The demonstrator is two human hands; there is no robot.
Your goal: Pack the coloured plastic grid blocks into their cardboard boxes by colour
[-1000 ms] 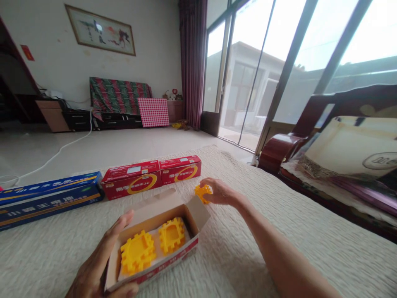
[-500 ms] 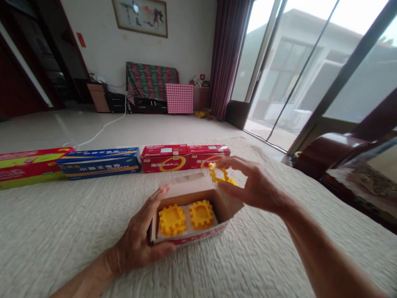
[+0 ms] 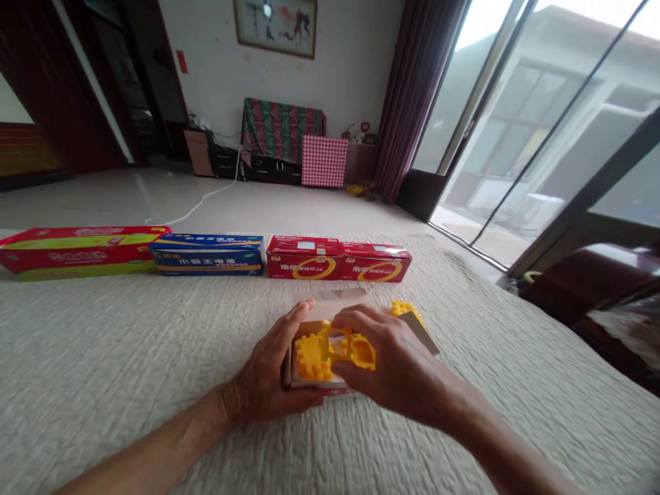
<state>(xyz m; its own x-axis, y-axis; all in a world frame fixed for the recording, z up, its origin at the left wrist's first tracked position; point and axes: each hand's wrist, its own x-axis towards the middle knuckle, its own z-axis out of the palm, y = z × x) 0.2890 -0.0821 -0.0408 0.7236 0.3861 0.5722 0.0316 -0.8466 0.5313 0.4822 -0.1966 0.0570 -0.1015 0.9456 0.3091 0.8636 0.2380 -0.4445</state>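
Note:
My left hand (image 3: pixel 271 368) is wrapped round the left end of an open cardboard box (image 3: pixel 289 377), thumb along the front and fingers at the back. Inside the box lie yellow plastic interlocking pieces (image 3: pixel 311 357) with notched edges. Over the box, my right hand (image 3: pixel 384 354) pinches a yellow frame-shaped interlocking piece (image 3: pixel 330 342) between thumb and fingers. Part of that piece and the box's right side are hidden behind the hand. Behind the box's right flap (image 3: pixel 420 332), more yellow pieces (image 3: pixel 407 309) lie on the quilted cover.
A row of closed boxes stands beyond: a red and green box (image 3: pixel 85 251), a blue box (image 3: pixel 209 256) and two red boxes (image 3: pixel 303 258). All rest on a pale quilted cover (image 3: pixel 155 344). A dark red armrest (image 3: pixel 577 275) is at the right.
My right hand has moved left and down with the yellow piece, from above the right flap to over the box. My left hand still holds the box. The camera view has shifted left.

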